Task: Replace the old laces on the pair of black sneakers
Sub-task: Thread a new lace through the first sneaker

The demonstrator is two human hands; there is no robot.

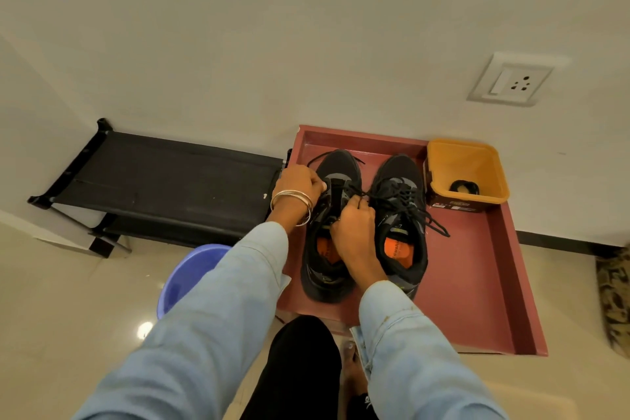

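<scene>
Two black sneakers with orange insoles stand side by side, toes away from me, in a dark red tray point(477, 283). On the left sneaker point(335, 164) my left hand point(298, 186), bangles on its wrist, grips the upper by the eyelets. My right hand point(354, 225) pinches a black lace point(356, 195) over the tongue of that shoe. Loose lace ends lie across its toe. The right sneaker point(399, 215) is laced, its black lace ends trailing to the right on the tray.
A yellow box point(467, 167) holding a coiled black lace point(463, 187) stands at the tray's far right corner. A low black shoe rack point(163, 181) stands left, a blue bucket point(184, 276) nearer. My knee and foot are below the tray. A wall socket point(511, 80) is on the wall.
</scene>
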